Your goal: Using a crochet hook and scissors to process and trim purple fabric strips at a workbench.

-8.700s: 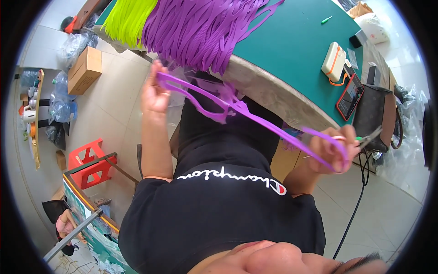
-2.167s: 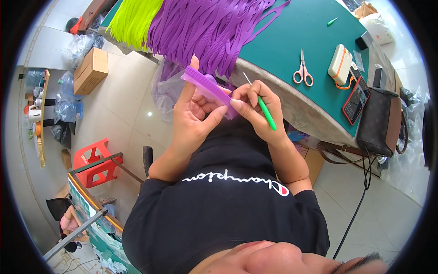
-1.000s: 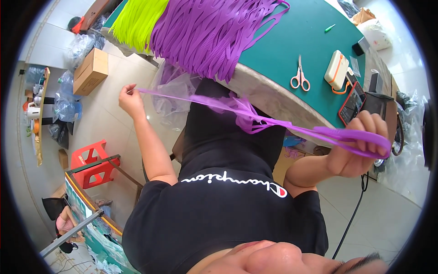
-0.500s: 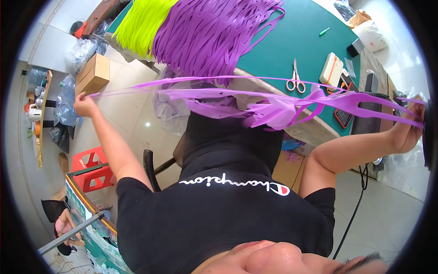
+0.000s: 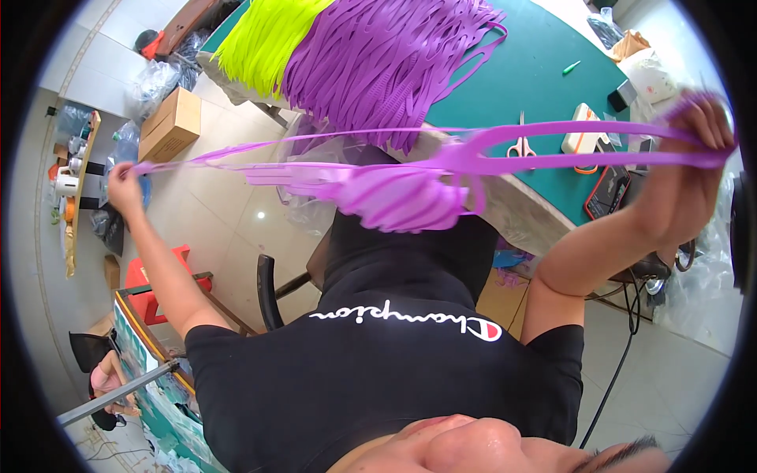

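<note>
A bundle of purple strips (image 5: 402, 193) is stretched wide in the air above the lap, thin and taut at both ends, bunched and sagging in the middle. A brown cardboard box (image 5: 172, 124) sits on the floor left of the green desk (image 5: 536, 79), where heaps of purple strips (image 5: 378, 63) and yellow-green strips (image 5: 264, 39) lie. The left hand (image 5: 122, 177) is flung far out, its grip pinched shut on the bundle's end. The right hand (image 5: 698, 130) is raised, its grip closed around the other end.

Brown cardboard box (image 5: 172, 122) on floor (left), dark screen (image 5: 605, 193) at table edge
</note>
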Action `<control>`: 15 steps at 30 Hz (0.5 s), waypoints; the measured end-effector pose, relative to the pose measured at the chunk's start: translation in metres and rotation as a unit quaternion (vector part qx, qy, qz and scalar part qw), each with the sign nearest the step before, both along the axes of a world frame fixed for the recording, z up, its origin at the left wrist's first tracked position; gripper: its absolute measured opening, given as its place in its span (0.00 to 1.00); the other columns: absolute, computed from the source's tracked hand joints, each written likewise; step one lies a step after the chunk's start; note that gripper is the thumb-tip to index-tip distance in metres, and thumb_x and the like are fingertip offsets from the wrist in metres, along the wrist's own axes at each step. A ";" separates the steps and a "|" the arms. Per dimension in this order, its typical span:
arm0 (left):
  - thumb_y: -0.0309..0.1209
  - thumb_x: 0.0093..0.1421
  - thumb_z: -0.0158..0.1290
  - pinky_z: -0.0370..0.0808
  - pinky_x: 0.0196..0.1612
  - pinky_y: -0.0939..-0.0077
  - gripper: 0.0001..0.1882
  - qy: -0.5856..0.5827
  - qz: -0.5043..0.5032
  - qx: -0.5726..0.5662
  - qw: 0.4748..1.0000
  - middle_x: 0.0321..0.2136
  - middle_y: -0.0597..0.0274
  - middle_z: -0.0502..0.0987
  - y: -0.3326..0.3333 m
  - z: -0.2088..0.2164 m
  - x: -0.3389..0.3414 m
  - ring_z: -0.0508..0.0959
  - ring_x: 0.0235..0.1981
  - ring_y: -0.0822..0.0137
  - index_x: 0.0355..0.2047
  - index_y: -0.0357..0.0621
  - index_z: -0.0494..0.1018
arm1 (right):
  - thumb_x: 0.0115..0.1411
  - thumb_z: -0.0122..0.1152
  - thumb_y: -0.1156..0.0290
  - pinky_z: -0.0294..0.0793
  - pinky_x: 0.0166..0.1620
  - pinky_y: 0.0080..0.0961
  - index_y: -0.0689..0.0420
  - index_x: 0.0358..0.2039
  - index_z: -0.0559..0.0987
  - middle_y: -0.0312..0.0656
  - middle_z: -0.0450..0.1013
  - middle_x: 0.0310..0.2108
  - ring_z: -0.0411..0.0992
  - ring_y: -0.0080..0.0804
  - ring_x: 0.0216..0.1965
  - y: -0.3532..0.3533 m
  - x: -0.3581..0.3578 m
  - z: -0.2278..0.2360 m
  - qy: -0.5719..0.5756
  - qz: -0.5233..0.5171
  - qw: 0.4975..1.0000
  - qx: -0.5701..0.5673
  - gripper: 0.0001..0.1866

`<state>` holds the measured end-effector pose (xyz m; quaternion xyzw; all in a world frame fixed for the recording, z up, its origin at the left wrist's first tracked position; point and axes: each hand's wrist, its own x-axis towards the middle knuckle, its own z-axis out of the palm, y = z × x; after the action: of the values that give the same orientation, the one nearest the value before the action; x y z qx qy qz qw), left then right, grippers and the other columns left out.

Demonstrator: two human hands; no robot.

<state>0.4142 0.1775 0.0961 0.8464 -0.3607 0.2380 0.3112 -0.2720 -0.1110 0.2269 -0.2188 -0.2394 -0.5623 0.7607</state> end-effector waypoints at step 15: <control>0.13 0.40 0.42 0.68 0.51 0.69 0.16 0.325 -0.598 0.177 0.711 0.41 0.53 0.75 -0.150 -0.070 -0.309 0.73 0.46 0.57 0.30 0.37 0.73 | 0.62 0.53 0.78 0.70 0.33 0.24 0.55 0.29 0.65 0.37 0.69 0.29 0.68 0.27 0.29 0.067 0.162 -0.036 0.305 0.067 0.949 0.034 0.07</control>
<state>0.1054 0.0274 0.0262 0.5184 -0.7035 -0.3558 0.3311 -0.1098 -0.0443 0.1907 -0.3374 0.0088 -0.4240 0.8404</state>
